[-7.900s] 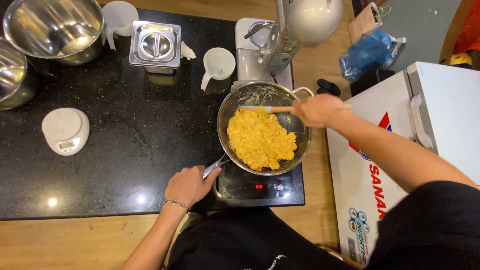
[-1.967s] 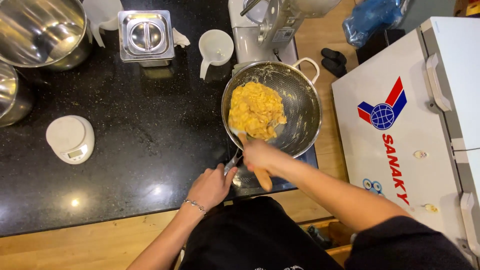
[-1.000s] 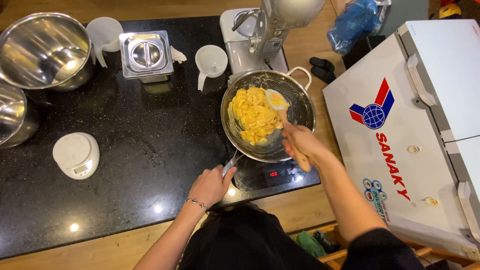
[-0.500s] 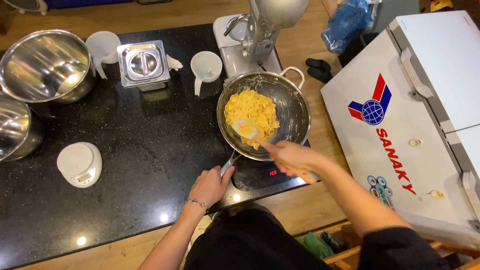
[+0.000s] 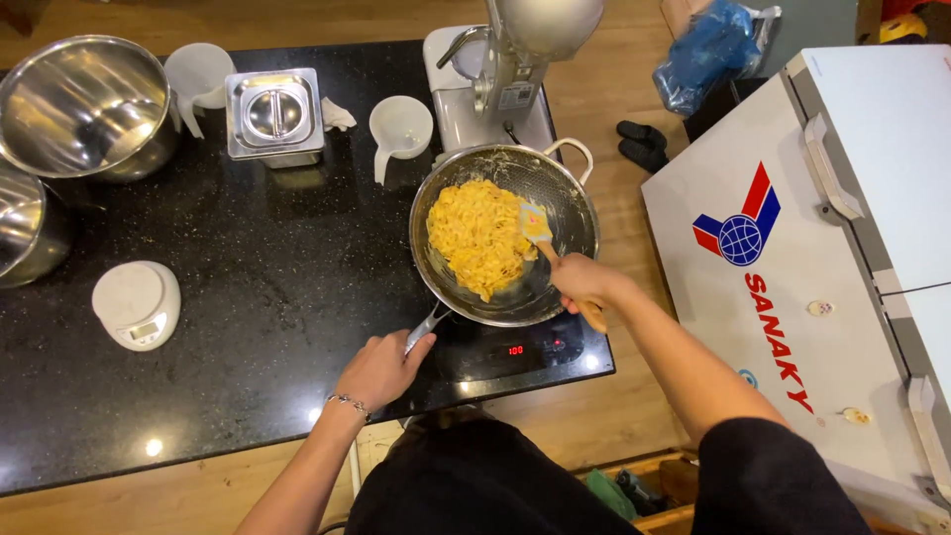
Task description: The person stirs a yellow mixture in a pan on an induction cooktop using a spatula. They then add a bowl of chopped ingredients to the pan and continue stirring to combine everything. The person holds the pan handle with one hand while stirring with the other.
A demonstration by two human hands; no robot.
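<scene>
A steel frying pan sits on a black induction hob at the counter's right end. A yellow, soft mass of food fills the pan's left half. My right hand grips a wooden-handled spatula whose pale blade rests in the pan against the food's right edge. My left hand holds the pan's long handle at the front of the hob.
On the black stone counter stand two steel bowls, a lidded steel container, two white jugs and a white kitchen scale. A stand mixer is behind the pan. A white chest freezer stands at the right.
The spatula has swept from the pan's front left over to its right side, pushing the food toward the left. My left hand stays on the handle.
</scene>
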